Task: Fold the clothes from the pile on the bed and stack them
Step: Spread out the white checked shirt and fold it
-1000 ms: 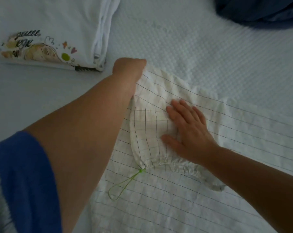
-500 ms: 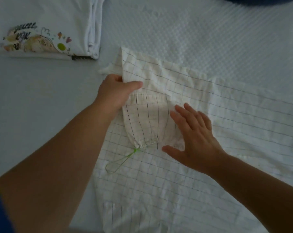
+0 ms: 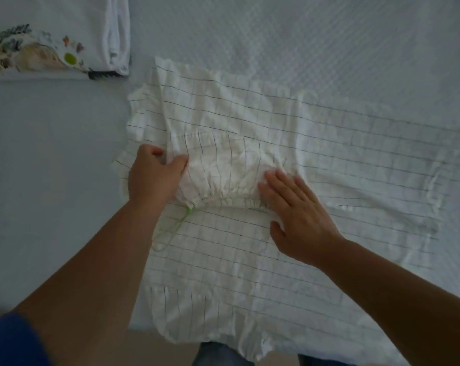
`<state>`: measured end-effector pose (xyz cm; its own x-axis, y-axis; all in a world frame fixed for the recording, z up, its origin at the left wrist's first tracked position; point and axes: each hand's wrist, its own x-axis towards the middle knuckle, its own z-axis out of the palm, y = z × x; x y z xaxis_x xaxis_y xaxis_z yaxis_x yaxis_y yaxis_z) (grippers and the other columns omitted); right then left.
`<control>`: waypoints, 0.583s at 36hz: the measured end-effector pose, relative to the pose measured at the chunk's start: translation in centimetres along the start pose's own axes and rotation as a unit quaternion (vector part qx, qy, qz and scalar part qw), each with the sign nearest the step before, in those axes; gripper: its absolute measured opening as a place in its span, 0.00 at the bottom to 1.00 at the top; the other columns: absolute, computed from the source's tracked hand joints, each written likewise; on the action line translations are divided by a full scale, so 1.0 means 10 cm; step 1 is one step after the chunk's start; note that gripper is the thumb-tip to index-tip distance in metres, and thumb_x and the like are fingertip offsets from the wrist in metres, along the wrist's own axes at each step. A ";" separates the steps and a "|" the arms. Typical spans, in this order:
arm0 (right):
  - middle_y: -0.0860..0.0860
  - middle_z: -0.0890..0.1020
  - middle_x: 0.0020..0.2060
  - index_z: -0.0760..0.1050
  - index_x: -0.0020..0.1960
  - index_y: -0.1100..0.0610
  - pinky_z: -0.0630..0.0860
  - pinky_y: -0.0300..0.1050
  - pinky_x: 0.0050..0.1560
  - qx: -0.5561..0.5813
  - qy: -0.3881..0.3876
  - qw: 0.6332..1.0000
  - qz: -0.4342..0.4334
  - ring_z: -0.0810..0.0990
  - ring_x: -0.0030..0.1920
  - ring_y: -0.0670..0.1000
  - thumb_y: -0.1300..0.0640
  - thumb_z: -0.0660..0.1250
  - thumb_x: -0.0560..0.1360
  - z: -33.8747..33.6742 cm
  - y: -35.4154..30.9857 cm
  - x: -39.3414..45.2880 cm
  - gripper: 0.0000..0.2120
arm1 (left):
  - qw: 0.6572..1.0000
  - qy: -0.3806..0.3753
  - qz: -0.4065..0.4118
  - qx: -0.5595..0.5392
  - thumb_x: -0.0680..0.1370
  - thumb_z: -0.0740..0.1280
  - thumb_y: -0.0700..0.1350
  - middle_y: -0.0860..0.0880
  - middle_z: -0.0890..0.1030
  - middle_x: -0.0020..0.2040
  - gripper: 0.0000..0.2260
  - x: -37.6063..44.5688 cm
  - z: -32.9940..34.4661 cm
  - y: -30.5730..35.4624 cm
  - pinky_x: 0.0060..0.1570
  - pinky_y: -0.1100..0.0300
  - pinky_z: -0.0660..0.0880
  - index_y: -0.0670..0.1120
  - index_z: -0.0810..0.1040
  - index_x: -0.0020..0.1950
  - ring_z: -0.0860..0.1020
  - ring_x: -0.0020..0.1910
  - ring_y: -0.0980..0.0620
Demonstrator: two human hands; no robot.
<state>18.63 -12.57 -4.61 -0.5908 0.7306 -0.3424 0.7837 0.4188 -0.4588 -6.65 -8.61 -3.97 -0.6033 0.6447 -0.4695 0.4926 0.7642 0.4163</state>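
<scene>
A white checked garment (image 3: 316,143) lies spread on the bed (image 3: 329,43), one gathered sleeve (image 3: 223,170) folded in over its body. The left hand (image 3: 152,178) pinches the sleeve's left edge between fingers and thumb. The right hand (image 3: 297,217) presses flat, fingers straight, on the sleeve's right end. A folded printed shirt (image 3: 52,40) lies at the far left.

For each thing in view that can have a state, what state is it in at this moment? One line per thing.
checked garment: spread flat on the bed, partly folded, one sleeve laid over the body.
sleeve: folded inward, gathered cuff toward the person.
green loop: lying loose on the garment.
left hand: pinches the sleeve's edge.
right hand: flat, pressing the sleeve's other end.
printed T-shirt: folded, set apart at the upper left.
</scene>
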 end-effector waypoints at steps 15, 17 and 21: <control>0.48 0.37 0.74 0.42 0.76 0.49 0.32 0.46 0.71 -0.041 -0.023 0.971 0.233 0.33 0.73 0.48 0.41 0.56 0.76 -0.11 0.97 -1.06 0.36 | 0.996 0.041 0.018 0.074 0.66 0.73 0.44 0.45 0.75 0.60 0.30 -0.46 0.10 0.02 0.48 0.53 0.73 0.45 0.67 0.66 0.76 0.54 0.44; 0.49 0.34 0.73 0.38 0.75 0.48 0.31 0.48 0.71 -0.046 -0.031 0.966 0.253 0.31 0.73 0.48 0.38 0.53 0.76 -0.13 1.05 -1.14 0.36 | 0.988 0.067 0.043 0.134 0.68 0.73 0.45 0.41 0.70 0.65 0.33 -0.53 0.10 0.11 0.57 0.48 0.71 0.44 0.64 0.70 0.71 0.61 0.41; 0.50 0.35 0.73 0.35 0.74 0.50 0.27 0.48 0.70 -0.053 -0.006 0.968 0.246 0.30 0.73 0.49 0.34 0.43 0.76 -0.19 1.05 -1.19 0.35 | 0.965 0.050 0.220 0.136 0.75 0.67 0.46 0.40 0.67 0.70 0.26 -0.80 0.27 0.39 0.66 0.46 0.63 0.43 0.66 0.71 0.65 0.69 0.42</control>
<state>34.25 -15.87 -3.79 -0.1435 0.8500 -0.5068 0.9855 0.0759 -0.1517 1.76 -10.75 -0.71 -0.3480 0.9135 -0.2109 0.8536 0.4017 0.3317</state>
